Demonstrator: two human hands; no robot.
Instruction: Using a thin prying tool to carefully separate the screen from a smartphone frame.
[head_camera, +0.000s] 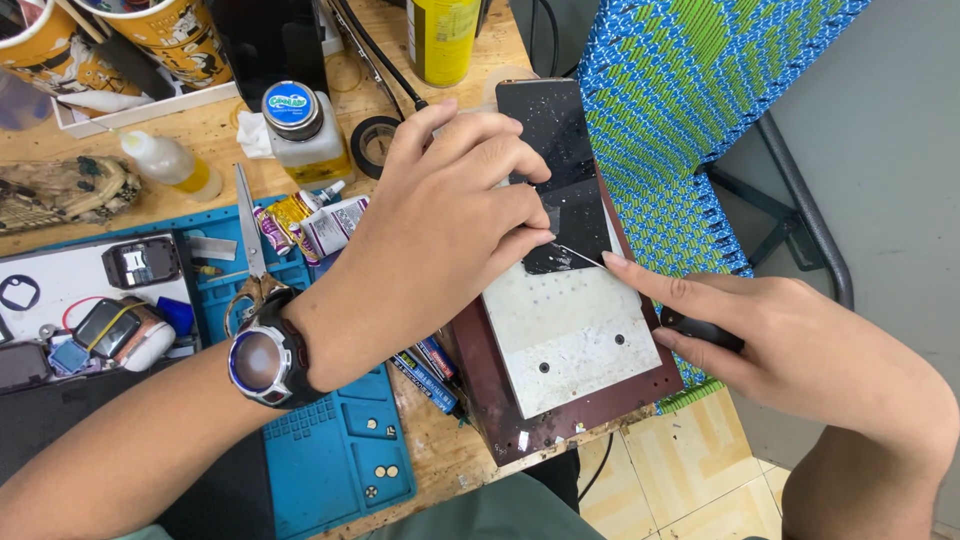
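both forearms fill the lower part of the frame, the left one crossing from lower left with a watch (262, 362) on its wrist. past them, the wooden worktop (440, 455) runs across the left and middle, with a blue-and-green woven chair (680, 90) at upper right. on the worktop's right edge sits a metal heating plate (565, 335) with a brown rim, and a black phone (565, 150) lies on its far end, screen speckled and cracked, in the upper middle of the frame. a blue mat (335, 460) covers the lower left of the worktop.

left hand (440, 225) presses down on the phone, fingers curled, pinching what looks like a thin wire (578, 253) at the phone's near edge. right hand (800, 350), at middle right, is clenched round a dark handle (700, 328), its forefinger stretched out to touch the plate just beside the phone's corner.

smaller things lie at upper left: a yellow can (442, 35), a clear bottle (305, 125) with a blue cap, a tape roll (375, 143), scissors (248, 225) and glue tubes (310, 222).
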